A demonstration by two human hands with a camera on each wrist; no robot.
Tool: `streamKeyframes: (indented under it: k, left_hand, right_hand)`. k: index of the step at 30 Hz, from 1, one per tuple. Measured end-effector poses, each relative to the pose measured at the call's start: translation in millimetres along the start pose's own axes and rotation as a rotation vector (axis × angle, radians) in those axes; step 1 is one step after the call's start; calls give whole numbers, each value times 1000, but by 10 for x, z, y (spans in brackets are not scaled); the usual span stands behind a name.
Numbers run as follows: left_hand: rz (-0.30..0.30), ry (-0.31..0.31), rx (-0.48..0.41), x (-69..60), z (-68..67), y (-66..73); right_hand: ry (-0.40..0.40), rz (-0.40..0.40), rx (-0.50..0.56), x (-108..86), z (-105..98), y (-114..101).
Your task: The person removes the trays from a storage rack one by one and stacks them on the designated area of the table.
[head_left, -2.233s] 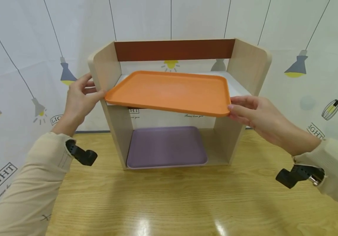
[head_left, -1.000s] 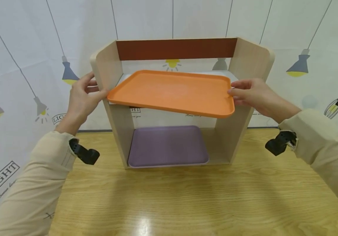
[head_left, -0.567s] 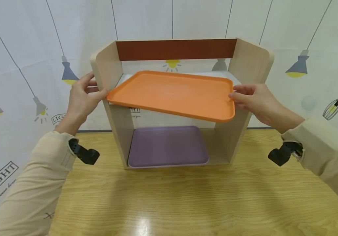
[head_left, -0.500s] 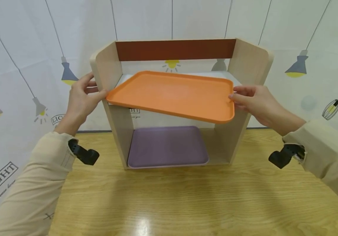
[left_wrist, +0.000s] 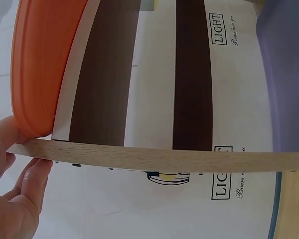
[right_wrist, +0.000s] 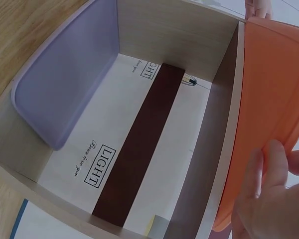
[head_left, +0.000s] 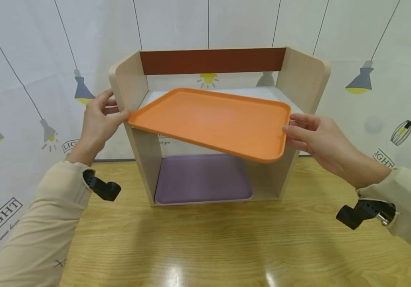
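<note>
An orange tray (head_left: 212, 121) lies askew over the upper white shelf (head_left: 255, 93), its near right corner sticking out past the front edge. The left hand (head_left: 99, 119) grips the shelf unit's left side panel (head_left: 130, 83), fingers behind it, thumb at the tray's left corner. In the left wrist view that hand (left_wrist: 15, 194) straddles the panel edge beside the orange tray (left_wrist: 42, 64). The right hand (head_left: 324, 143) pinches the tray's right edge between thumb and fingers. The right wrist view shows this hand (right_wrist: 276, 199) with fingers against the tray's underside (right_wrist: 269, 94).
A purple tray (head_left: 203, 179) lies on the lower shelf, towards its left; bare shelf (head_left: 263, 183) shows to its right. The unit stands on a wooden table (head_left: 198, 239). A brown board (head_left: 212, 61) spans its top back, before a printed white backdrop (head_left: 176, 24).
The orange tray's right end has swung towards the camera and down, with the right hand moving along. The left hand stays on the panel. Earlier, the right hand shifted its hold along the tray's edge.
</note>
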State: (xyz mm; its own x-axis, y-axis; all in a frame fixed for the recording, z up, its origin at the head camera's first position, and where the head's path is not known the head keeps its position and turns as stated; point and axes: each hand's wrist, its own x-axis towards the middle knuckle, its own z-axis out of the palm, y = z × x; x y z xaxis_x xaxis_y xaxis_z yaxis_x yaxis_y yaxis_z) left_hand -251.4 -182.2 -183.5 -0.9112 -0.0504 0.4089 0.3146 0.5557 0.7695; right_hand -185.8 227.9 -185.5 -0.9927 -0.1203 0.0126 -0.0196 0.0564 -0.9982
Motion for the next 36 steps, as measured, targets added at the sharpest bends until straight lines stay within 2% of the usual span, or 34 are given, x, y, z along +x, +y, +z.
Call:
streamKeyframes:
  k: [2, 6, 14, 19, 26, 36]
  left_hand:
    - [-3, 0, 0, -5, -3, -8]
    - [-6, 2, -8, -15, -2, -23]
    - [-5, 4, -6, -16, 1, -41]
    - [-8, 5, -10, -14, 4, -38]
    - [1, 8, -12, -6, -1, -30]
    - [31, -11, 9, 28, 2, -47]
  right_hand:
    - [-16, 3, 45, 2, -1, 7]
    - [-28, 10, 62, 22, -21, 16]
    - [-24, 48, -39, 168, -82, -2]
    - [-30, 74, -49, 276, -119, -15]
    - [-66, 76, 34, 344, -103, -11]
    - [34, 51, 139, 296, -93, 73]
